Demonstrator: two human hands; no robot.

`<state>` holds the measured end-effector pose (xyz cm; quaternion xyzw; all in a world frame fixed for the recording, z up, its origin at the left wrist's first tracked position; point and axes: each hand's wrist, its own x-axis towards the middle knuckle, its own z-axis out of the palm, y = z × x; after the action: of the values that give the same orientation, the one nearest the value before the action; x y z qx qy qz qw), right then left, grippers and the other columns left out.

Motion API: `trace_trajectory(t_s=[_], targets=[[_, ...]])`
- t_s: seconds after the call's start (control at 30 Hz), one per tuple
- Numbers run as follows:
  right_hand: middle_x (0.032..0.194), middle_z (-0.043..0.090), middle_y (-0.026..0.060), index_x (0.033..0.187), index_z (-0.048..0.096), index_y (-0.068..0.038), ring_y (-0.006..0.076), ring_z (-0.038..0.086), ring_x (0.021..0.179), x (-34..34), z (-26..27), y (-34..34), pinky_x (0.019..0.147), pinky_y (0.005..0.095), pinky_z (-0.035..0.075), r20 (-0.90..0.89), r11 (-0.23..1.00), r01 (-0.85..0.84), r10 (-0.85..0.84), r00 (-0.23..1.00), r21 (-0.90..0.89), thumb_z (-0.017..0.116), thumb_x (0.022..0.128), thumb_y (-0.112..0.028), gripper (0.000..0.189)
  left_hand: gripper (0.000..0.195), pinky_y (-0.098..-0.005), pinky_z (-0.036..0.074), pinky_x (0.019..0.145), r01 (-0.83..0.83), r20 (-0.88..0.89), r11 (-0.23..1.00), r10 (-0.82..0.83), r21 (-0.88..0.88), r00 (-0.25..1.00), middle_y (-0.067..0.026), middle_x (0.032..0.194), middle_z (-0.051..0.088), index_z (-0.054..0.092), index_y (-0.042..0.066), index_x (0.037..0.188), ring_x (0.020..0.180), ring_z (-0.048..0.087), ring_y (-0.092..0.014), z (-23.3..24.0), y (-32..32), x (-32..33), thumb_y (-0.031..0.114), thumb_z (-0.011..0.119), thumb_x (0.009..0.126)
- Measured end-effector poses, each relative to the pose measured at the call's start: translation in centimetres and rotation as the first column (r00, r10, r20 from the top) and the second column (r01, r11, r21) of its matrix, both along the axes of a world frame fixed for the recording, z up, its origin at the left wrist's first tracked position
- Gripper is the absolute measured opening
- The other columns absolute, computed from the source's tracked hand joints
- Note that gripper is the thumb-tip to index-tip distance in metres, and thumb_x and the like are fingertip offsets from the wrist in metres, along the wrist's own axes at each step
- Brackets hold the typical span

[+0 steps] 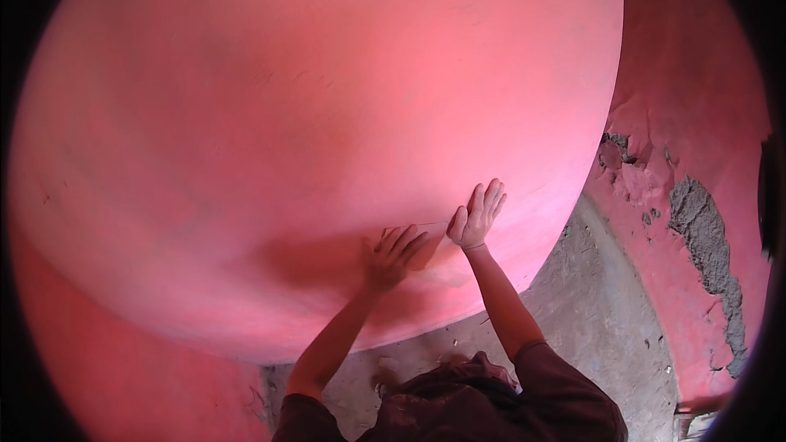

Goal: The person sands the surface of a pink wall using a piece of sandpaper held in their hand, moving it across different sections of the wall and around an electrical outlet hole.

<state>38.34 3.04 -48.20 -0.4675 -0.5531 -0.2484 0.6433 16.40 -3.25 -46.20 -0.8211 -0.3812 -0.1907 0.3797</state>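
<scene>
A pink painted wall (344, 104) fills most of the view before me. A thin, flat sheet (433, 245), seemingly sandpaper or paper, lies against its lower part. My left hand (391, 258) rests on the sheet's left side with the fingers spread and the palm towards the wall. At the sheet's upper right corner is my right hand (479, 215), its fingers extended up the wall and its thumb side near the sheet's edge. Neither hand is closed around anything that I can see. Shadow falls on the wall to the left of my left hand.
A grey concrete floor (589, 294) with small debris runs below and to the right of the wall. On the right, another pink wall (681, 73) has peeling paint and a patch of exposed grey render (700, 221). More pink wall (153, 380) stands at the lower left.
</scene>
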Motion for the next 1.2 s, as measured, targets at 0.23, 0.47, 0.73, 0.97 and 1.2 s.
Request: trace_trajectory(t_s=[0.23, 0.47, 0.73, 0.97, 1.2], targets=[[0.157, 0.02, 0.035, 0.152, 0.028, 0.004, 0.0509, 0.015, 0.147, 1.4, -0.8, 1.0, 0.118, 0.0617, 0.006, 0.023, 0.996, 0.083, -0.083, 0.996, 0.013, 0.037, 0.1, -0.033, 0.064, 0.048, -0.0825, 0.002, 0.104, -0.286, 0.418, 0.941, 0.191, 0.179, 0.888, -0.0062, 0.15, 0.046, 0.054, 0.033, 0.141, 0.141, 0.036, -0.04, 13.6, 3.1, 1.8, 0.027, 0.051, 0.094], [0.156, 0.015, 0.0374, 0.153, 0.024, 0.006, 0.0544, 0.013, 0.146, 1.2, -0.2, 0.5, 0.116, 0.0635, 0.005, 0.051, 0.997, 0.053, -0.05, 0.997, -0.054, 0.041, 0.098, -0.03, 0.068, 0.052, -0.0775, 0.013, 0.102, -0.094, 0.096, 0.995, 0.097, -0.039, 0.991, 0.0042, 0.15, 0.047, 0.05, 0.037, 0.144, 0.137, 0.042, -0.023, -0.1, 1.5, 0.9, 0.031, 0.054, 0.092], [0.156, 0.014, 0.039, 0.152, 0.024, 0.006, 0.054, 0.014, 0.146, 3.8, -0.6, -0.6, 0.116, 0.0655, 0.006, 0.077, 0.984, 0.062, -0.05, 0.996, -0.164, 0.044, 0.098, -0.039, 0.073, 0.057, -0.0848, 0.006, 0.099, -0.249, 0.391, 0.96, 0.181, 0.13, 0.902, -0.0187, 0.159, 0.028, 0.037, 0.029, 0.153, 0.141, 0.03, -0.05, 17.2, 2.6, 4.1, 0.036, 0.052, 0.098], [0.159, 0.011, 0.0335, 0.154, 0.021, 0.005, 0.0495, 0.012, 0.148, 11.1, 12.3, 2.0, 0.117, 0.0613, 0.008, -0.086, 0.996, 0.074, -0.079, 0.993, -0.054, 0.046, 0.098, -0.033, 0.071, 0.042, -0.08, 0.003, 0.105, -0.083, 0.303, 0.996, 0.07, 0.031, 0.95, -0.0027, 0.135, 0.059, 0.066, 0.028, 0.128, 0.128, 0.05, -0.03, 2.3, 1.7, 6.1, 0.023, 0.054, 0.089], [0.159, 0.018, 0.032, 0.152, 0.027, 0.006, 0.0483, 0.015, 0.148, 19.1, 11.7, 4.0, 0.118, 0.0588, 0.008, 0.09, 0.996, 0.052, -0.058, 0.994, 0.067, 0.047, 0.098, -0.031, 0.069, 0.05, -0.0817, 0.001, 0.104, -0.328, 0.562, 0.941, 0.228, 0.083, 0.795, -0.0325, 0.156, 0.023, 0.043, 0.02, 0.15, 0.142, 0.018, -0.058, 18.4, 4.8, 15.8, 0.029, 0.045, 0.101]])
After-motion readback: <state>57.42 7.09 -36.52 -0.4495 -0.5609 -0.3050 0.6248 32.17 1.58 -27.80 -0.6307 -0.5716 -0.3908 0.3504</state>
